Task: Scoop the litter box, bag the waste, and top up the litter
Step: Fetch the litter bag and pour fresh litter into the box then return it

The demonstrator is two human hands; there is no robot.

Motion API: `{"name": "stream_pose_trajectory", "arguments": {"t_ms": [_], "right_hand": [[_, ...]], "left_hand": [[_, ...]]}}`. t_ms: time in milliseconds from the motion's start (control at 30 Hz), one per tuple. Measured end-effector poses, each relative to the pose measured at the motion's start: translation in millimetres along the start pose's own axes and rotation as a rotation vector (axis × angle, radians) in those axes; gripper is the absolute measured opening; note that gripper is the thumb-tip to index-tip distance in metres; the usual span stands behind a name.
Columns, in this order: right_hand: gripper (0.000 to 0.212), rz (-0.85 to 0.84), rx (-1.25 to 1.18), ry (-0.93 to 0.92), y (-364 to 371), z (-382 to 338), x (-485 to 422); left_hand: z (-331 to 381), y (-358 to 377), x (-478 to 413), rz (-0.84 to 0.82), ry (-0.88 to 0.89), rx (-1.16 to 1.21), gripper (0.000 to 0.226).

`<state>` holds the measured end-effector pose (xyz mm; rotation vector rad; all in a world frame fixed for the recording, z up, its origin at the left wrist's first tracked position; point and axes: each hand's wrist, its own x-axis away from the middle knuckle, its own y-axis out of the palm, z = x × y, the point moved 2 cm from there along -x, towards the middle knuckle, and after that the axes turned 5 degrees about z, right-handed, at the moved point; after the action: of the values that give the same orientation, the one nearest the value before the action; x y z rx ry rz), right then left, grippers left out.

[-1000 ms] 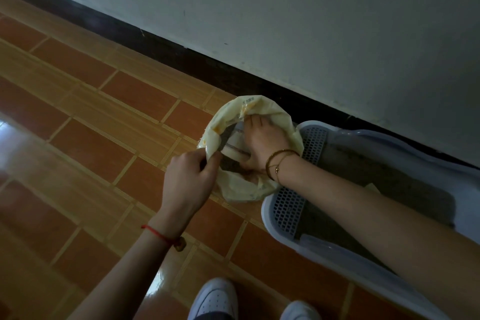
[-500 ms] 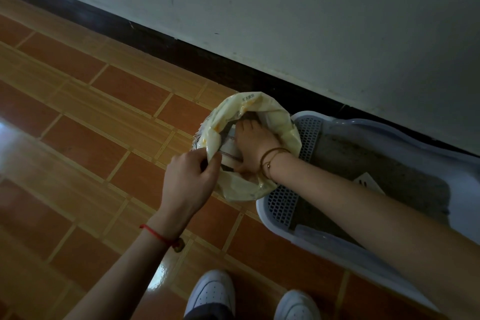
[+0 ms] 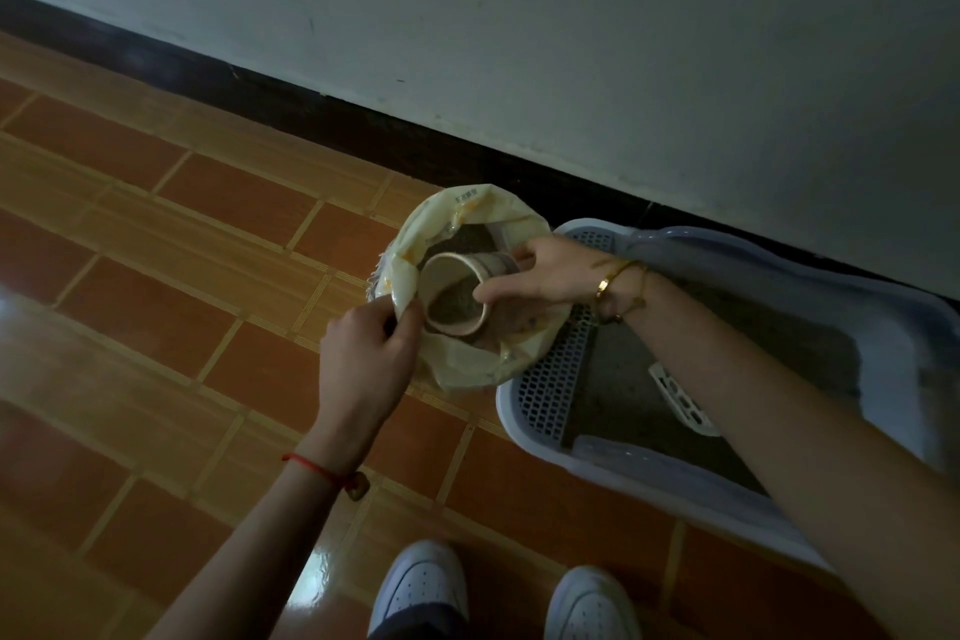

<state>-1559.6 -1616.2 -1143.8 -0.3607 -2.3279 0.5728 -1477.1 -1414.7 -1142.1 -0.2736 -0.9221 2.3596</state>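
**Cup of litter held at the mouth of the bag**

The right hand (image 3: 550, 276) grips a paper cup (image 3: 453, 294), thumb on the near side and fingers wrapped around the far wall, pressed to it; the cup lies tilted on its side, its open mouth toward the camera, with grey litter (image 3: 452, 309) filling its lower part; it sits in the open top of a pale yellow litter bag (image 3: 467, 369), more dark litter showing behind it inside the bag; the left hand (image 3: 366, 359) pinches the bag's near-left rim between thumb and curled fingers, holding the mouth open; the bag stands on the tiled floor (image 3: 208, 276), touching the left end of the litter box (image 3: 535, 447); the box lies along the wall (image 3: 571, 42), its perforated grate beside the bag and grey litter spread across its bed; a pale slotted scoop (image 3: 680, 398) rests in that litter, partly hidden by the right forearm; two white shoes (image 3: 423, 582) show at the bottom edge.
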Motion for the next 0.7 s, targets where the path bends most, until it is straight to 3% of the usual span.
{"name": "stream_pose_trajectory", "arguments": {"t_ms": [200, 367, 500, 600, 633, 700], "right_hand": [[0.055, -0.095, -0.643, 0.004, -14, 23, 29], [0.035, -0.057, -0.884, -0.014, -30, 37, 55], [0.042, 0.045, -0.955, -0.035, -48, 58, 72], [0.03, 0.154, -0.877, -0.019, -62, 82, 83], [0.033, 0.187, -0.832, -0.009, -66, 91, 86], [0.057, 0.257, -0.687, 0.021, -69, 108, 89]], "left_hand": [[6, 4, 1, 0.012, 0.01, -0.026, 0.039], [11, 10, 4, -0.012, 0.007, -0.043, 0.045], [16, 14, 5, -0.026, 0.01, -0.081, 0.041], [18, 15, 4, -0.02, 0.021, -0.113, 0.039], [18, 15, 4, -0.024, 0.027, -0.119, 0.04], [17, 14, 2, -0.024, 0.038, -0.138, 0.04]]}}
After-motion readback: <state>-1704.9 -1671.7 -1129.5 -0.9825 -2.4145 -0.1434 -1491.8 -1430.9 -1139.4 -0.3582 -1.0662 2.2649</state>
